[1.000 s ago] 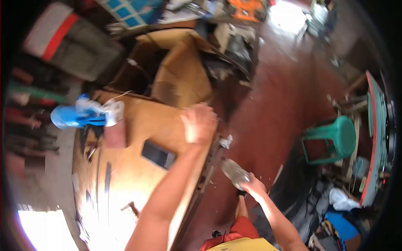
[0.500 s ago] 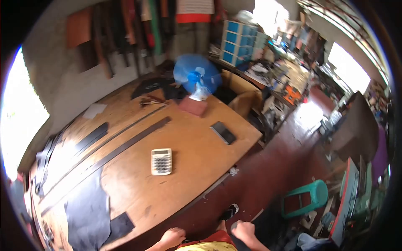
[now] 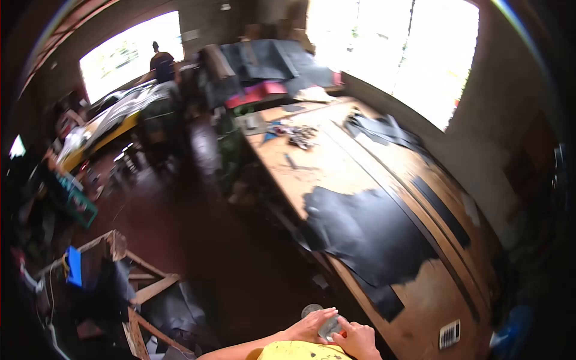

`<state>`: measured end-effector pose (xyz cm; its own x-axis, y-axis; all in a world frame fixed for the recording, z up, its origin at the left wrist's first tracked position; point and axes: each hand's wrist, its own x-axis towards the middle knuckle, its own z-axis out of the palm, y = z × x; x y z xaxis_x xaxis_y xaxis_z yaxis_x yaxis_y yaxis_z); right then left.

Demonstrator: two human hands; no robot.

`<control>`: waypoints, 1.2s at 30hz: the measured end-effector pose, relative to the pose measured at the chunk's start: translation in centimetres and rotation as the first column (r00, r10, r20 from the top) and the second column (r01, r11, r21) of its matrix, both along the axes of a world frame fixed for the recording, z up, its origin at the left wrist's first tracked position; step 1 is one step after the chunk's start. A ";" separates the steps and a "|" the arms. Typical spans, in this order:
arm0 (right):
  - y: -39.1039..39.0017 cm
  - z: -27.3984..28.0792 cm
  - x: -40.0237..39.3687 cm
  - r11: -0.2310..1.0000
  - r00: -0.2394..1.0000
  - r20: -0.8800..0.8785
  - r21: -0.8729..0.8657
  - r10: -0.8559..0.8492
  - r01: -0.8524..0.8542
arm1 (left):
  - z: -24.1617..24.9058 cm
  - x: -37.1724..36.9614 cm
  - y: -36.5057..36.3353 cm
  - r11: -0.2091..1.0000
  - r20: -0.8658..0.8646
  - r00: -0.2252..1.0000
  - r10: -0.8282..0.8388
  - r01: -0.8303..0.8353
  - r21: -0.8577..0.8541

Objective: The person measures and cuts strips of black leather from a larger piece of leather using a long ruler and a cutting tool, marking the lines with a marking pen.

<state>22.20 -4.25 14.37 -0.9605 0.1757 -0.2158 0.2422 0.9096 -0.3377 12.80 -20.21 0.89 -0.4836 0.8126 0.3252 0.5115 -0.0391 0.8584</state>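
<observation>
My left hand (image 3: 311, 325) is low in front of the yellow shirt (image 3: 300, 351), its fingers stretched out to the right. Close beside it, my right hand (image 3: 357, 340) points inward, with thumb and fingers apart. Between the two hands shows a greyish, rounded patch (image 3: 330, 328); I cannot tell whether it is held or lies beyond them. To the right of the hands stands the wooden work table (image 3: 420, 306). A large black leather sheet (image 3: 372, 234) lies on it, its ragged edge toward me. A white calculator (image 3: 449, 334) rests near the table's close end.
Dark strips (image 3: 441, 210) run along the table. Small items (image 3: 297, 135) cluster at its far end, near draped dark sheets (image 3: 264, 63). A wooden frame (image 3: 150, 288) stands on the left of the dark red floor (image 3: 234, 264). A person (image 3: 162, 65) is by the far window.
The view has swung left, along the table and toward the far windows. My hands, apart with fingers curled before, are now close together, the left one's fingers extended.
</observation>
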 end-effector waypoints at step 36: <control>-35.1 12.5 -82.6 0.599 0.602 -0.042 0.169 0.798 -0.783 | 9.5 -67.1 -37.1 0.619 -0.074 0.615 0.785 -0.778 0.107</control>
<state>-60.35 -39.37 26.85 -0.7498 -0.6461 -0.1428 -0.6200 0.7614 -0.1894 -54.29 -57.29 10.42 -0.8873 0.1211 0.4449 0.4562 0.3706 0.8090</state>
